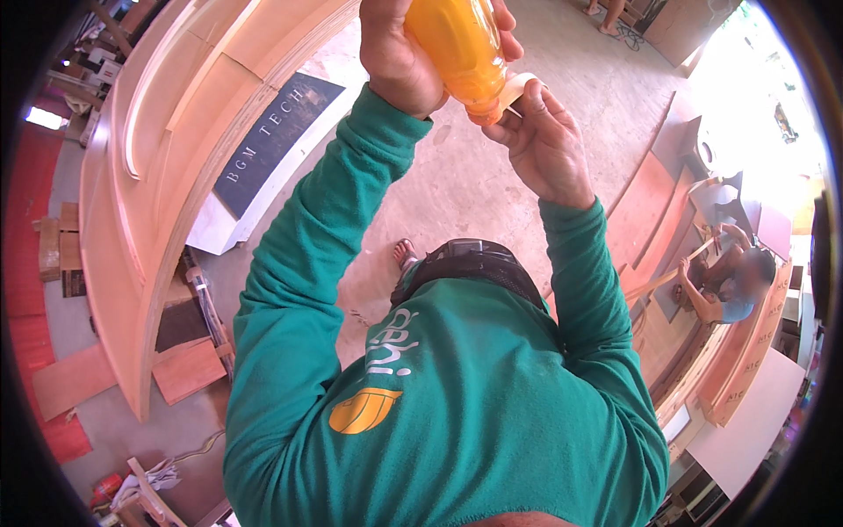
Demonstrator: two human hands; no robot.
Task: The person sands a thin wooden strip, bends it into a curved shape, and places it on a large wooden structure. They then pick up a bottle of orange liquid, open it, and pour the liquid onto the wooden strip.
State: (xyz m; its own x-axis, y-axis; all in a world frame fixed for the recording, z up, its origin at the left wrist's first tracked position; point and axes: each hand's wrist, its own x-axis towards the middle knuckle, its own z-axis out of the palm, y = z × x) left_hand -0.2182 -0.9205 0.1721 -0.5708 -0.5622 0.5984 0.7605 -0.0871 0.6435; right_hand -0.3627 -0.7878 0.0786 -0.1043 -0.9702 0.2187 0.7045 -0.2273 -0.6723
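High in front of me, my left hand (399,66) is wrapped round a yellow-orange plastic bottle (457,48). The bottle is tilted, with its narrow orange end pointing down toward me. Fingertips of the same hand show on the bottle's far side. Just right of that narrow end, my right hand (549,149) pinches a thin pale strip (516,88) between thumb and fingers. The strip is curled and lies close against the bottle's lower end; whether it is fixed to anything I cannot tell. Both my arms are raised in green sleeves.
A large curved wooden panel (132,263) stands at my left, beside a dark lettered board (272,140) on a white block. Wooden offcuts (189,369) lie below it. At right a person (729,285) crouches holding a wooden strip, near reddish boards (645,193) and long timber pieces.
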